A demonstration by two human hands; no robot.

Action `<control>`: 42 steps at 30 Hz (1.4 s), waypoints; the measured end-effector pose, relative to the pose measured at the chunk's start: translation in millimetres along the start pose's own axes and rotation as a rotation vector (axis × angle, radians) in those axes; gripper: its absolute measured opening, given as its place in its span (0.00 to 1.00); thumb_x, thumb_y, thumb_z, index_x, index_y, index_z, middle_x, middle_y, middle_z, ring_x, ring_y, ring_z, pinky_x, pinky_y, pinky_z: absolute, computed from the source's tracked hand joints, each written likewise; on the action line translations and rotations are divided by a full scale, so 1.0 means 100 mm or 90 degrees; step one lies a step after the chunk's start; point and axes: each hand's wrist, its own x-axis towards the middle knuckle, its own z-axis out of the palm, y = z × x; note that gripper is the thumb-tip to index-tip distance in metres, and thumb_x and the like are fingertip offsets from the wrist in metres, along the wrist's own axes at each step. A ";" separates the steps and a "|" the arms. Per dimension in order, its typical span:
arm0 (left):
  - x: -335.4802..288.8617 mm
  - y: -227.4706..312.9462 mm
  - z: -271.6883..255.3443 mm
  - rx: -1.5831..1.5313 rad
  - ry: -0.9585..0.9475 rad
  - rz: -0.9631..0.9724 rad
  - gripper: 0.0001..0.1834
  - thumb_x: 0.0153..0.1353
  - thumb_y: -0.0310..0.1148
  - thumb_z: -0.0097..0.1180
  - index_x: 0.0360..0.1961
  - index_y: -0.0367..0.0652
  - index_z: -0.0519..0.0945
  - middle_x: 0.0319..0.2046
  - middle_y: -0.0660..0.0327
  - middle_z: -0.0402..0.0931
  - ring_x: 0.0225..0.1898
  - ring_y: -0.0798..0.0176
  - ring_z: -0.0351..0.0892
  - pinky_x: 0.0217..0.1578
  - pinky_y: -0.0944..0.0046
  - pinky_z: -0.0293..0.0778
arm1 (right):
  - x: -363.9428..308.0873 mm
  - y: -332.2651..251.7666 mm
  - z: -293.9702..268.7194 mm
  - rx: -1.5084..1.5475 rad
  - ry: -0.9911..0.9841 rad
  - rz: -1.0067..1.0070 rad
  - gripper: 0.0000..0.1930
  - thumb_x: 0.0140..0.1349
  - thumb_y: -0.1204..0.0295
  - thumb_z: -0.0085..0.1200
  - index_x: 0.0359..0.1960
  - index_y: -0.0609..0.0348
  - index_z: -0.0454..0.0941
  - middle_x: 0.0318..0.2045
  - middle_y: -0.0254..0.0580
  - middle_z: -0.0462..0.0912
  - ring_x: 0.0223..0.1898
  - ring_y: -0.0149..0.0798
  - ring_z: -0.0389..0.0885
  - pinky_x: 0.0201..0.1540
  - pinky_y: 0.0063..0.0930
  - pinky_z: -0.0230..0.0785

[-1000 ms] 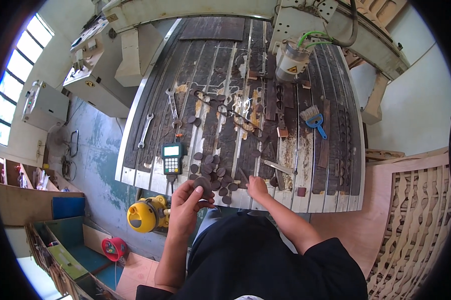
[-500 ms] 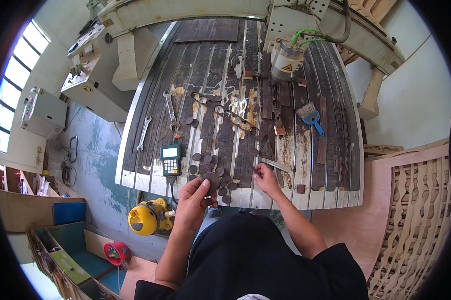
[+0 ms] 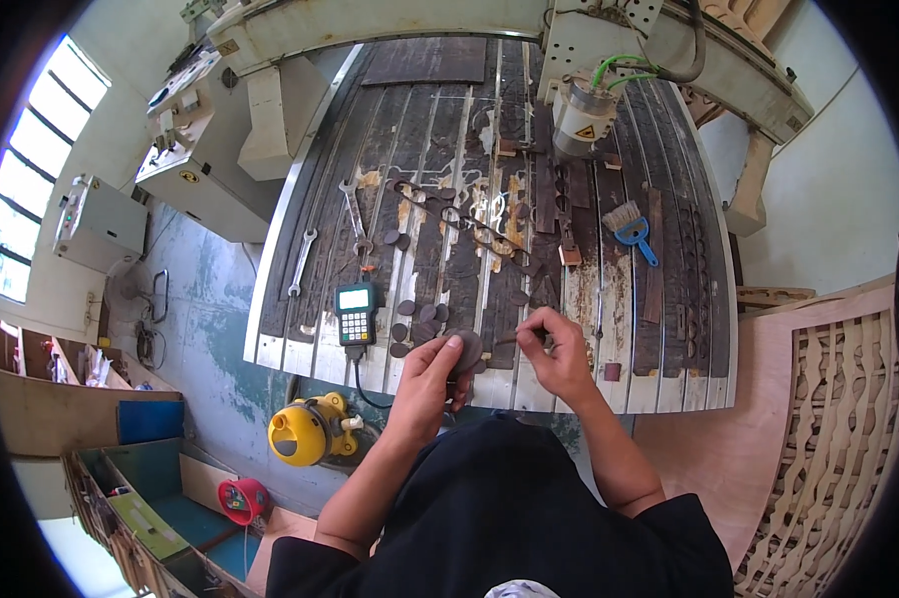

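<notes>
My left hand (image 3: 427,387) pinches a dark brown round disc (image 3: 466,351) between thumb and fingers, just above the near edge of the machine bed (image 3: 419,371). To its right my right hand (image 3: 561,357) is closed, thumb against forefinger, on a small thin dark piece (image 3: 506,340) that points toward the disc. The two pieces are close but apart. Several loose dark discs (image 3: 406,307) lie on the bed beyond my left hand, some partly hidden by it. A handheld keypad controller (image 3: 356,315) with a lit screen rests left of them.
Two wrenches (image 3: 303,263) lie at the bed's left. A blue-handled brush (image 3: 633,235) is at the right, near thin wooden strips (image 3: 652,254). The spindle (image 3: 583,118) hangs over the far part. A yellow vacuum (image 3: 305,432) stands on the floor, left of me.
My left hand has moved right with its disc, away from the loose discs. My right hand has turned and lifted toward the disc with the thin piece. The whole view has shifted slightly.
</notes>
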 end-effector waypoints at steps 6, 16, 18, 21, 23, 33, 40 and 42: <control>-0.02 0.00 0.14 -0.018 -0.022 0.010 0.16 0.70 0.41 0.45 0.33 0.39 0.76 0.16 0.66 0.69 0.15 0.75 0.64 0.15 0.74 0.59 | 0.06 -0.30 0.04 -0.129 0.055 -0.142 0.15 0.51 0.61 0.66 0.25 0.56 0.74 0.20 0.35 0.73 0.26 0.39 0.73 0.40 0.35 0.57; -0.08 0.06 0.20 -0.056 -0.023 0.004 0.15 0.69 0.41 0.47 0.33 0.40 0.76 0.18 0.64 0.72 0.16 0.74 0.67 0.15 0.74 0.59 | -0.02 -0.53 -0.03 -0.276 0.078 -0.325 0.17 0.41 0.62 0.72 0.26 0.53 0.75 0.22 0.34 0.75 0.26 0.38 0.73 0.41 0.36 0.55; -0.09 0.05 0.24 -0.049 -0.020 0.004 0.17 0.70 0.42 0.46 0.32 0.40 0.76 0.16 0.65 0.71 0.15 0.74 0.66 0.15 0.74 0.60 | 0.03 -0.43 -0.08 -0.297 0.107 -0.306 0.17 0.41 0.62 0.72 0.26 0.53 0.75 0.23 0.33 0.75 0.26 0.38 0.74 0.41 0.36 0.55; -0.08 0.03 0.22 -0.057 -0.019 -0.014 0.17 0.70 0.42 0.46 0.32 0.40 0.77 0.16 0.64 0.72 0.15 0.74 0.67 0.15 0.74 0.60 | 0.00 -0.51 -0.08 -0.312 0.111 -0.313 0.17 0.41 0.62 0.72 0.25 0.52 0.74 0.23 0.32 0.76 0.26 0.37 0.74 0.41 0.37 0.54; -0.09 0.03 0.23 -0.042 -0.025 -0.030 0.17 0.69 0.42 0.46 0.32 0.39 0.77 0.16 0.63 0.72 0.14 0.73 0.67 0.15 0.74 0.60 | -0.01 -0.53 -0.10 -0.309 0.085 -0.340 0.17 0.41 0.63 0.72 0.25 0.52 0.74 0.23 0.32 0.76 0.26 0.37 0.74 0.42 0.37 0.54; -0.12 0.04 0.24 -0.129 -0.078 -0.099 0.16 0.69 0.40 0.46 0.33 0.38 0.76 0.17 0.61 0.71 0.15 0.70 0.67 0.13 0.73 0.58 | -0.10 -0.61 -0.16 -0.292 0.083 -0.315 0.15 0.44 0.61 0.71 0.24 0.53 0.76 0.22 0.31 0.75 0.27 0.38 0.74 0.41 0.37 0.55; -0.14 0.03 0.24 -0.051 -0.131 0.010 0.10 0.66 0.34 0.51 0.37 0.37 0.76 0.21 0.65 0.72 0.20 0.73 0.67 0.20 0.74 0.61 | 0.05 -0.34 -0.42 -0.231 0.239 -0.102 0.15 0.52 0.64 0.67 0.22 0.59 0.74 0.17 0.36 0.75 0.21 0.37 0.73 0.37 0.31 0.59; -0.14 0.03 0.23 -0.012 -0.135 0.041 0.08 0.65 0.31 0.53 0.38 0.37 0.76 0.22 0.65 0.72 0.21 0.74 0.67 0.21 0.74 0.61 | -0.01 -0.36 -0.39 -0.169 0.218 -0.091 0.15 0.54 0.64 0.65 0.22 0.60 0.74 0.17 0.36 0.75 0.20 0.35 0.73 0.34 0.28 0.60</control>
